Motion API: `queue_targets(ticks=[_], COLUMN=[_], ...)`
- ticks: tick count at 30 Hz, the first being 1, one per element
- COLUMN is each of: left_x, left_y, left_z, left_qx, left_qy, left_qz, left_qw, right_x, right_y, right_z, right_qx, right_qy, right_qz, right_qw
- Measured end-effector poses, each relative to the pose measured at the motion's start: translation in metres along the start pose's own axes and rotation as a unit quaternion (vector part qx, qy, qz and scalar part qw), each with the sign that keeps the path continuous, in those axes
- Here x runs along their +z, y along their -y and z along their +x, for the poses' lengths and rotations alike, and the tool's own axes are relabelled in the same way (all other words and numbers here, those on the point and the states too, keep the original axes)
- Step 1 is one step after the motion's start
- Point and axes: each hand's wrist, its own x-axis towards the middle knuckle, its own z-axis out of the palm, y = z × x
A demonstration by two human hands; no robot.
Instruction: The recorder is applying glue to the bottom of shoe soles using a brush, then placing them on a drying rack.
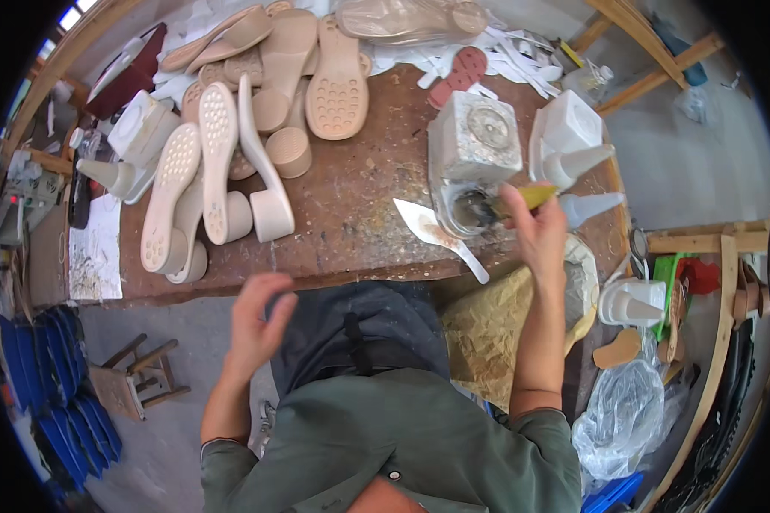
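My right hand [537, 224] is closed round the yellow handle of a brush [539, 196]. The brush's dark head dips into the round mouth of a white, stained glue pot [474, 145] on the workbench. Just left of the pot lies a white spatula-like tool [428, 229] with brown stains. Held over the bench's front edge, my left hand [262, 321] has its fingers apart and nothing in it. Closest to it are beige heeled shoe soles [218, 162], several of them leaning together on the bench; their studded or dimpled faces show.
More soles [337, 81] lie piled at the back of the brown bench [351, 244]. White plastic pots with cone spouts [577, 161] stand right and left. A brown paper-lined sack [483, 329] hangs by my right forearm. A wooden stool [137, 376] stands lower left.
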Motion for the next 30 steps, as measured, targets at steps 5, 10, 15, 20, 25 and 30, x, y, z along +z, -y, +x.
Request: queue_targets(ticks=[5,10,15,20,25,30], left_x=[-0.023,-0.032,-0.049,-0.046,-0.076,-0.028], left_y=[0.022,0.039,0.045,0.063,0.036,0.015], left_z=[0.072,0.124,0.121,0.125,0.088,0.057], left_qx=[-0.026,-0.107,-0.208,-0.152,-0.228,-0.116], left_qy=[-0.212,-0.209,-0.14,-0.209,-0.101,-0.081], left_qz=[0.132,0.257,0.17,-0.024,-0.422,-0.685], left_qw=[0.968,0.937,0.953,0.966,0.872,0.715], right_x=[-0.014,-0.027,-0.025,-0.031,-0.025,-0.035], right_y=[-0.021,-0.036,-0.036,-0.033,-0.002,0.001], right_z=[0.006,0.002,-0.002,-0.013,-0.008,-0.008], right_qx=[0.104,0.086,0.082,0.104,0.103,0.098], right_qy=[0.007,0.026,0.007,-0.006,-0.001,0.065], right_qz=[0.062,0.065,0.104,0.077,0.147,0.071], right_qw=[0.993,0.994,0.991,0.992,0.984,0.99])
